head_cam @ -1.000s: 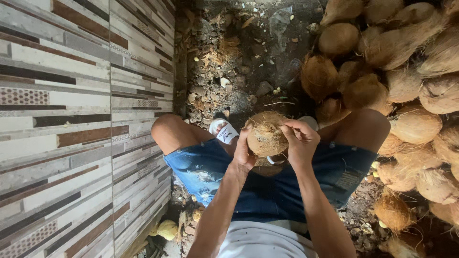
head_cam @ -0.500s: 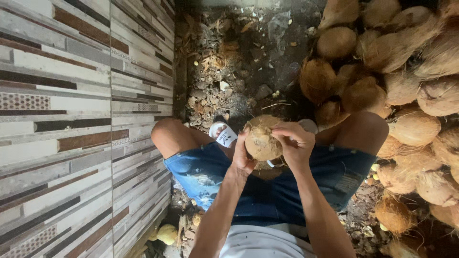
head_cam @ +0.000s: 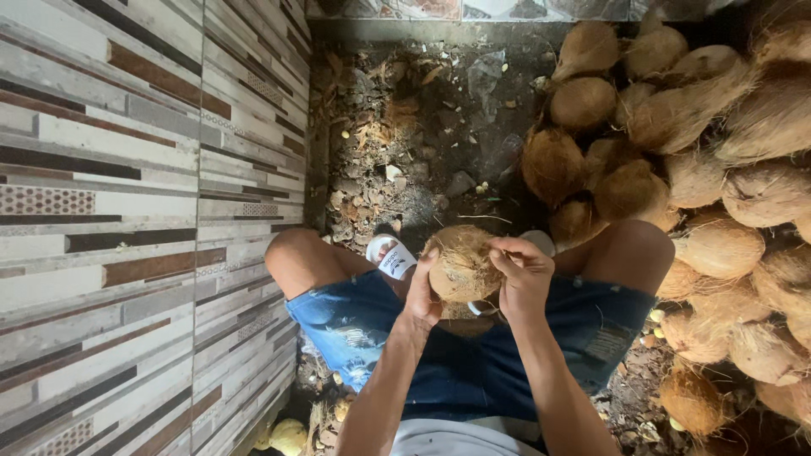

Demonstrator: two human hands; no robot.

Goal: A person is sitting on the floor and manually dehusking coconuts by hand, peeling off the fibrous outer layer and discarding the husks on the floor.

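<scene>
Coconut (head_cam: pixel 460 263) held between knees, over lap. Left hand (head_cam: pixel 422 291) cups its left side, fingers wrapped on husk. Right hand (head_cam: pixel 522 274) grips right side, fingertips curled onto top. Coconut pile (head_cam: pixel 718 169) at right; tiled wall (head_cam: pixel 127 211) at left; husk scraps on floor (head_cam: pixel 405 143) ahead.

Coconut (head_cam: pixel 460 263) between both hands above the lap, coconut pile (head_cam: pixel 718 169) right, tiled wall (head_cam: pixel 127 211) left.
</scene>
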